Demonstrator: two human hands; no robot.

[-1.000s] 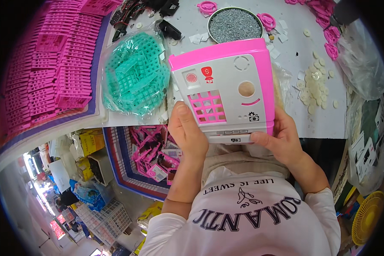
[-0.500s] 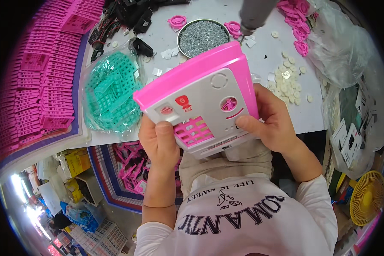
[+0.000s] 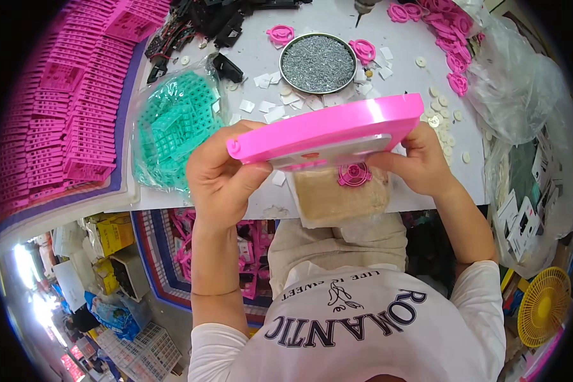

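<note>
Between my two hands I hold a pink and white plastic toy housing (image 3: 328,130) above the table's near edge. Its pink side wall faces up and its white front is tilted toward me, seen at a steep slant. My left hand (image 3: 219,175) grips the left end, thumb on the white face. On the right end, my right hand (image 3: 420,159) is closed, with fingers behind and thumb in front. Below the housing lies a flat tan pad (image 3: 337,200) in clear wrap, with a round pink part (image 3: 354,174) on it.
A round tin of small screws (image 3: 318,63) stands beyond the housing. Bagged green keypads (image 3: 178,134) and stacked pink baskets (image 3: 76,95) sit left. White discs (image 3: 442,121) and pink parts (image 3: 449,32) lie right. A driver tip (image 3: 363,7) hangs at the top.
The housing has tipped so its white face turns away from view, and both hands have shifted with it. The wrapped pad and round pink part have come into sight below.
</note>
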